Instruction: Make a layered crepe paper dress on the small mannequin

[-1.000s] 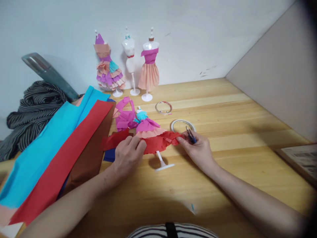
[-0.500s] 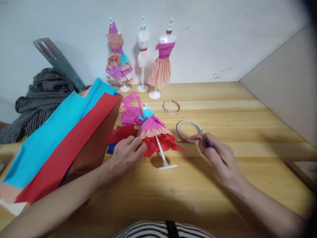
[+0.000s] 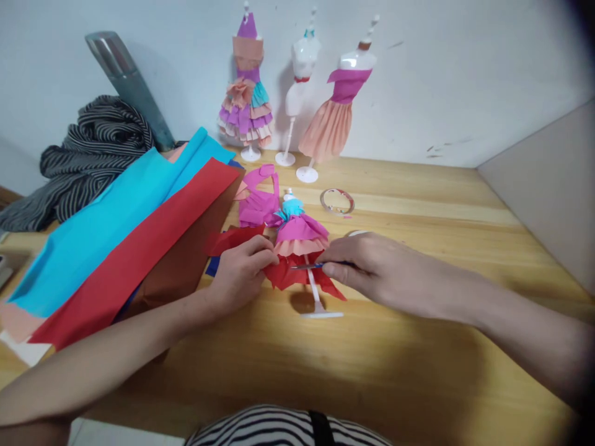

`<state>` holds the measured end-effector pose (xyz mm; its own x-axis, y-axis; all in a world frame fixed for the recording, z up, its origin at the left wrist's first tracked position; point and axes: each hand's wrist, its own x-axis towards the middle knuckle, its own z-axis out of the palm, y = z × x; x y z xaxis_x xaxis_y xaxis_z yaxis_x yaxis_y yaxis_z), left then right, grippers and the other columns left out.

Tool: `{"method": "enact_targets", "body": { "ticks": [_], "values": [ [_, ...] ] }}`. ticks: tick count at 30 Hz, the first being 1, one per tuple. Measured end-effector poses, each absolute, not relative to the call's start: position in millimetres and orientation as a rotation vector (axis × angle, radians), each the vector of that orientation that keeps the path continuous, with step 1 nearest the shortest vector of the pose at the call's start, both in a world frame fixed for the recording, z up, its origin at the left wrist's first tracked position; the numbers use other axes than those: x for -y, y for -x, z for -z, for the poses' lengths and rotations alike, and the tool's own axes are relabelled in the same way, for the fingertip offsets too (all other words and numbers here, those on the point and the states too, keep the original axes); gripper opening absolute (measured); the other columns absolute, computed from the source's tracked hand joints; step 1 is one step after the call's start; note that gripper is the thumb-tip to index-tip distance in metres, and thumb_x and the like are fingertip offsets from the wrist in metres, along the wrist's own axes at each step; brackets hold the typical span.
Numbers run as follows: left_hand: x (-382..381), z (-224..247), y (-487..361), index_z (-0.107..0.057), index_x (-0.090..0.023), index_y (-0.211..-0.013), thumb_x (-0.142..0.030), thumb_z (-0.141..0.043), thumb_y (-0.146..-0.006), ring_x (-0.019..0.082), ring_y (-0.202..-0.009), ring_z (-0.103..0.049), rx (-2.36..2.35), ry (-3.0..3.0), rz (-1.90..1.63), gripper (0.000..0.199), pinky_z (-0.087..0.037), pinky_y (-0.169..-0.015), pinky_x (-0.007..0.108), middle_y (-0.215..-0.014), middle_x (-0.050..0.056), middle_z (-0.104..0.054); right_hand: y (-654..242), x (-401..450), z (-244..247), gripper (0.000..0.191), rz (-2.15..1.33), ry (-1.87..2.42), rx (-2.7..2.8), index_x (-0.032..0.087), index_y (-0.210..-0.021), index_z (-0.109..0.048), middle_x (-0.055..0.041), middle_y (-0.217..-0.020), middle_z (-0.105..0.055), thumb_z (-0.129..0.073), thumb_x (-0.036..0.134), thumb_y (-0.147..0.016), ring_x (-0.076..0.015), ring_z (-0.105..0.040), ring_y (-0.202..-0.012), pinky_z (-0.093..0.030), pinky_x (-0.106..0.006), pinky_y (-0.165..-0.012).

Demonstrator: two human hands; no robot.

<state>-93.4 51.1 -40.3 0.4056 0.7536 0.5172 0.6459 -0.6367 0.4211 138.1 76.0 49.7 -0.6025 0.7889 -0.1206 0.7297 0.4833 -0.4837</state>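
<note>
A small mannequin (image 3: 313, 282) lies tilted on the table, its base toward me. It wears a dress with a turquoise top (image 3: 292, 209), a magenta tier (image 3: 303, 227), a peach tier (image 3: 304, 245) and a loose red paper layer (image 3: 284, 272). My left hand (image 3: 244, 269) is closed, pinching the red paper at the dress's left edge. My right hand (image 3: 367, 263) is closed on a slim blue-and-metal tool (image 3: 304, 266), whose thin tip crosses the red layer and the white stand. Whether it is scissors I cannot tell; the fingers hide most of it.
Three mannequins stand by the wall: one in a tiered dress (image 3: 246, 118), one nearly bare (image 3: 304, 62), one in a peach skirt (image 3: 329, 133). Turquoise (image 3: 102, 223) and red sheets (image 3: 139, 248) lie left, magenta scraps (image 3: 258, 207) mid-table. A tape ring (image 3: 337, 201) lies behind; another is mostly hidden.
My right hand has moved left from beside the white tape roll to the dress, bringing the tool over the red paper. My left hand still pinches the red edge. The view has shifted.
</note>
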Motion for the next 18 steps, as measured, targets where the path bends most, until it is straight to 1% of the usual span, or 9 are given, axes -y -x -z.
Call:
{"method": "enact_targets", "body": {
  "ticks": [2,4,7,10,14,16,18],
  "values": [
    [-50.4,42.1,95.4,-0.062,-0.019,-0.077,0.002,-0.045,-0.07,0.01,-0.081,-0.063,-1.262,-2.473,-1.046,0.028,-0.046,-0.066,0.017,-0.09,0.002,-0.066,-139.8,-82.1,-45.3,0.036,-0.786,1.468,2.679,0.021,-0.06,-0.062,-0.004,-0.058,-0.062,-0.048,0.037,-0.089,-0.0155,-0.052,-0.053,-0.033,-0.028,-0.054],
    [-49.2,44.0,96.9,-0.061,-0.019,-0.076,0.002,-0.044,-0.07,0.01,-0.078,-0.062,-1.248,-2.496,-1.03,0.027,-0.046,-0.065,0.018,-0.089,0.001,-0.066,-139.8,-84.2,-41.5,0.038,-0.791,1.565,2.735,0.02,-0.061,-0.061,-0.0054,-0.059,-0.062,-0.043,0.036,-0.091,-0.0165,-0.052,-0.054,-0.03,-0.029,-0.054],
    [-46.7,43.8,96.2,-0.06,-0.018,-0.076,0.002,-0.046,-0.072,0.011,-0.078,-0.061,-1.242,-2.503,-0.986,0.025,-0.045,-0.065,0.019,-0.09,0.002,-0.065,-135.8,-83.4,-38.6,0.037,-0.781,1.644,2.736,0.021,-0.063,-0.062,-0.0054,-0.059,-0.061,-0.042,0.036,-0.09,-0.0168,-0.051,-0.054,-0.028,-0.029,-0.054],
    [-42.9,36.9,93.3,-0.06,-0.018,-0.081,0.001,-0.048,-0.072,0.011,-0.075,-0.058,-1.379,-2.354,-0.911,0.024,-0.044,-0.063,0.021,-0.091,0.002,-0.061,-130.9,-81.3,-37.2,0.035,-0.789,1.659,2.768,0.021,-0.063,-0.059,-0.0049,-0.06,-0.059,-0.042,0.034,-0.09,-0.0165,-0.049,-0.055,-0.026,-0.029,-0.055],
    [-31.5,23.1,90.5,-0.053,-0.018,-0.074,-0.007,-0.06,-0.07,0.008,-0.06,-0.05,-1.592,-1.802,-0.847,0.014,-0.04,-0.054,0.02,-0.075,-0.003,-0.055,-130.6,-78.5,-33.0,0.037,-0.73,1.577,2.804,0.02,-0.063,-0.054,-0.0043,-0.058,-0.056,-0.038,0.036,-0.092,-0.0162,-0.045,-0.056,-0.027,-0.03,-0.057],
    [-20.8,17.1,88.4,-0.05,-0.019,-0.075,-0.016,-0.063,-0.072,0.008,-0.05,-0.048,-1.568,-1.346,-0.78,0.014,-0.038,-0.047,0.02,-0.066,-0.005,-0.053,-132.3,-77.2,-30.5,0.037,-0.721,1.528,2.792,0.02,-0.062,-0.053,-0.0035,-0.056,-0.054,-0.038,0.035,-0.092,-0.0154,-0.043,-0.054,-0.027,-0.03,-0.057],
    [-7.1,11.7,84.2,-0.05,-0.019,-0.079,-0.027,-0.062,-0.078,0.008,-0.042,-0.048,-1.453,-0.827,-0.698,0.014,-0.038,-0.039,0.02,-0.064,-0.005,-0.054,-133.5,-76.0,-28.8,0.037,-0.747,1.49,2.761,0.02,-0.06,-0.053,-0.003,-0.055,-0.053,-0.04,0.034,-0.091,-0.0146,-0.041,-0.052,-0.026,-0.029,-0.054]
  ]
}}
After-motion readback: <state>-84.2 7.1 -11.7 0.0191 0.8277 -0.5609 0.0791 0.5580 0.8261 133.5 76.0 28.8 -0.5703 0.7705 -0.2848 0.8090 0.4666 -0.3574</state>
